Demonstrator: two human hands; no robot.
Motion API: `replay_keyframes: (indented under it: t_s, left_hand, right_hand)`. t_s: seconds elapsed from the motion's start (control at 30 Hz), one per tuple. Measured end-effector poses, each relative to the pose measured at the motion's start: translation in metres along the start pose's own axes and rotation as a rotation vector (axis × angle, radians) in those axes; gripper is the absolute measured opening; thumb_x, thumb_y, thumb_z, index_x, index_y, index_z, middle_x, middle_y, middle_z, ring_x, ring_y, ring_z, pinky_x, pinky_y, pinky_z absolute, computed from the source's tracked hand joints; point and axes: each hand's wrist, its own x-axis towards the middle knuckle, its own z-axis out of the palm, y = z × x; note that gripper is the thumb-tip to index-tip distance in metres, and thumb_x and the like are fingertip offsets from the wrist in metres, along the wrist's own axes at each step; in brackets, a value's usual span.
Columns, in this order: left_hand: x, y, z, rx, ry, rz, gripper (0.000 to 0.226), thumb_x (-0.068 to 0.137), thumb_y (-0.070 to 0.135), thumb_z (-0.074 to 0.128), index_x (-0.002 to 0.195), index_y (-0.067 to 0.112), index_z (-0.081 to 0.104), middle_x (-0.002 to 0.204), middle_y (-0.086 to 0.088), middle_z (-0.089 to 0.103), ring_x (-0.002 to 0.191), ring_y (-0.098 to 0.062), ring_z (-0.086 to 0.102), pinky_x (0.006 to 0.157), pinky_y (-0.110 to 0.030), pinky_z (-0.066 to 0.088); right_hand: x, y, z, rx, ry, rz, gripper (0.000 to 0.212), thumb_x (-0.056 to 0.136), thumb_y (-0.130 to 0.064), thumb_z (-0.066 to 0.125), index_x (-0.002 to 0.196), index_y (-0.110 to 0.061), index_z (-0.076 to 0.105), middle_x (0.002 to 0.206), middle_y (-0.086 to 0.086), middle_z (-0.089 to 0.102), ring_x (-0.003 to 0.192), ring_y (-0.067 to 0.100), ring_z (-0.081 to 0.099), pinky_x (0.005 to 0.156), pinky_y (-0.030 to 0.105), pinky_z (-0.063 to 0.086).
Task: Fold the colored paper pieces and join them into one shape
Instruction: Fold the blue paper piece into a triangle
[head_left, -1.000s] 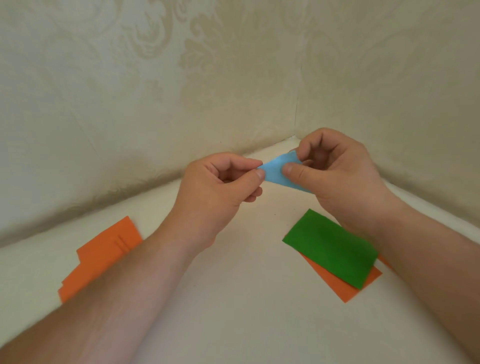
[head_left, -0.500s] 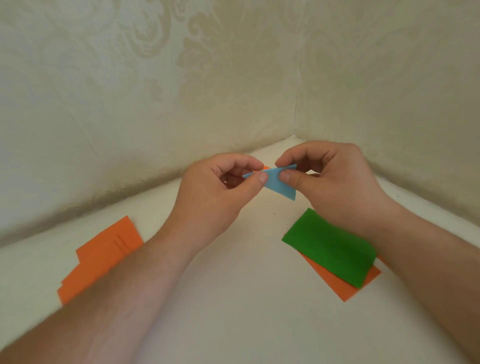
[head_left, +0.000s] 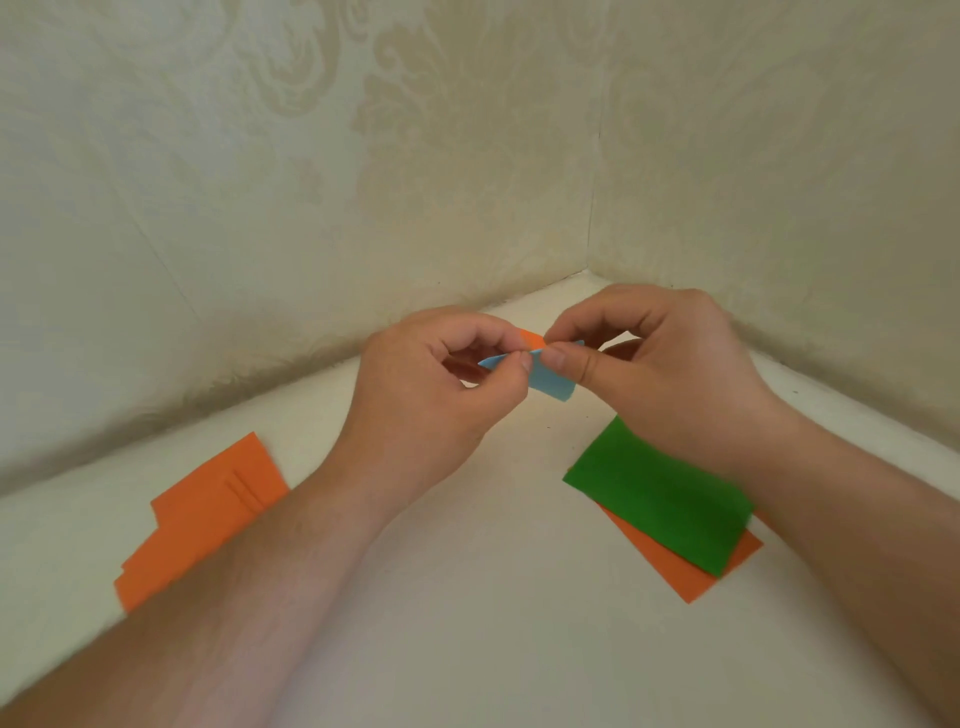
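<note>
Pinching a small folded blue paper (head_left: 551, 382) with a bit of orange paper (head_left: 532, 339) between left hand (head_left: 431, 400) and right hand (head_left: 670, 374), up above the white worktop (head_left: 467, 623) near the green sheet (head_left: 657, 499).

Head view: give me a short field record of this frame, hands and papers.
left hand: pinches blue paper piece
right hand: pinches the same piece
orange bit: shows behind the blue, between the fingertips
green sheet: flat on table, atop an orange sheet
orange stack: table, left side
</note>
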Motion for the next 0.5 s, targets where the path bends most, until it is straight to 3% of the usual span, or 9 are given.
replay_keyframes:
  t_s: [0.17,0.33,0.5]
  left_hand:
    - [-0.0014,0.0010,0.0024,-0.020,-0.012,0.001,0.027,0.085,0.013,0.076,0.077,0.038,0.071,0.079,0.022,0.071,0.075,-0.006,0.068,0.065,-0.013,0.048]
    - [-0.0010,0.0009,0.0022,0.003,-0.022,0.034,0.028,0.086,0.017,0.076,0.079,0.044,0.072,0.083,0.025,0.071,0.081,-0.010,0.068,0.068,-0.016,0.052]
    - [-0.0005,0.0004,0.0002,0.023,-0.041,0.009,0.028,0.084,0.015,0.077,0.074,0.040,0.070,0.076,0.025,0.069,0.073,-0.003,0.065,0.063,-0.010,0.044]
  right_hand:
    - [0.0007,0.0030,0.0034,-0.140,-0.007,-0.075,0.029,0.091,-0.015,0.075,0.078,-0.040,0.069,0.086,-0.018,0.067,0.087,0.008,0.063,0.070,0.014,0.046]
    - [0.0007,0.0015,0.0024,-0.106,-0.024,-0.002,0.024,0.092,-0.015,0.074,0.077,-0.033,0.069,0.084,-0.018,0.066,0.067,-0.006,0.058,0.060,0.008,0.041]
    - [0.0017,0.0000,0.0007,-0.091,-0.025,0.025,0.019,0.086,-0.020,0.082,0.075,-0.032,0.073,0.083,-0.017,0.067,0.069,-0.002,0.061,0.059,0.010,0.042]
